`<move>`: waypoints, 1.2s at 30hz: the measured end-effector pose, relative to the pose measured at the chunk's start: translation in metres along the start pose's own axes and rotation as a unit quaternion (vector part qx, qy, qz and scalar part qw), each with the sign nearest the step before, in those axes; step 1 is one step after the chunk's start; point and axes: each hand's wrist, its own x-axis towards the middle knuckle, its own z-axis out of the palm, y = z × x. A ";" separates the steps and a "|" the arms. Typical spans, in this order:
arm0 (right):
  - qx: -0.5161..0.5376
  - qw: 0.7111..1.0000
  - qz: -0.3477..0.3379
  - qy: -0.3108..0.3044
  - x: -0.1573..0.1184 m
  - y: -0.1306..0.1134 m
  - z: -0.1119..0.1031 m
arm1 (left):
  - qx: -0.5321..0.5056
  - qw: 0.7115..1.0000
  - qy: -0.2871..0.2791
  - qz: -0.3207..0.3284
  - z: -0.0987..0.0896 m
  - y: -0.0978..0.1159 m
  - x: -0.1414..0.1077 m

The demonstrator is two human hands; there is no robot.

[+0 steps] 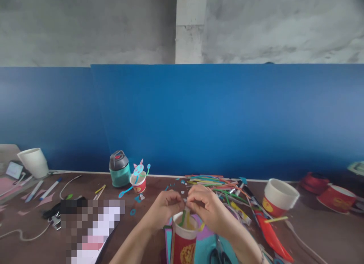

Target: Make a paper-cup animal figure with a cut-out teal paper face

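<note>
Both hands work close together over a tall red paper cup (184, 247), which stands upright directly below the fingertips, its open rim just under them. Left hand (169, 204): fingers curled in, thumb and forefinger drawn together beside the top of a green strip (182, 221); cannot tell whether it has hold of it (the fingertips cover the spot). Right hand (207, 206): likewise curled, thumb and forefinger nearly meeting, pinched on the upper end of a pale strip (187, 218). Both strips reach down into the cup's mouth.

Under the right forearm: turquoise sheet (231, 246), with dark-handled scissors (218, 252) lying on it, to the right of the cup. Beyond the right hand: a loose pile of coloured strips (209, 178), lying across one another.

Further right of the right hand: a bright red-orange piece (271, 235), material not clear; past it a white-and-red cup (280, 197), upright, and farther out a tilted red cup (337, 199).

Beyond and left of the left hand: a small decorated cup (139, 183), bearing a blue cutout face (138, 169) with pink ears; just beside it a teal container (120, 175) with a dark handled lid. Well out to the left: two pens (51, 188), pink paper scraps (47, 199) and a white cup (35, 163). A blue partition (199, 120) stands behind everything on the table.
</note>
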 end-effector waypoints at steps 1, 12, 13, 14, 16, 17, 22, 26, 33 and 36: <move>0.009 1.000 0.006 0.005 0.000 0.000 0.000 | -0.027 1.000 -0.003 -0.013 0.001 0.000 0.000; -0.076 0.991 0.057 0.091 0.004 0.016 0.013 | 0.151 0.984 0.093 -0.022 0.001 -0.014 0.002; -0.100 0.987 0.065 0.107 0.004 0.015 0.016 | 0.175 0.976 0.124 -0.016 0.002 -0.015 0.003; -0.122 0.983 0.072 0.114 0.003 0.013 0.019 | 0.198 0.969 0.150 -0.008 0.002 -0.015 0.003; -0.146 0.980 0.082 0.104 0.002 0.008 0.024 | 0.243 0.953 0.182 0.018 0.004 -0.014 0.004; -0.151 0.980 0.088 0.093 0.001 0.006 0.027 | 0.269 0.943 0.191 0.036 0.004 -0.013 0.003; -0.160 0.978 0.113 0.078 0.000 0.001 0.033 | 0.373 0.894 0.219 0.115 0.011 -0.006 -0.004; -0.165 0.976 0.114 0.083 0.000 0.002 0.033 | 0.403 0.876 0.221 0.146 0.017 -0.002 -0.009; -0.156 0.979 0.113 0.073 -0.002 0.006 0.034 | 0.429 0.867 0.205 0.151 0.022 0.000 -0.013; -0.156 0.978 0.110 0.080 -0.001 0.007 0.035 | 0.427 0.868 0.202 0.152 0.024 -0.001 -0.013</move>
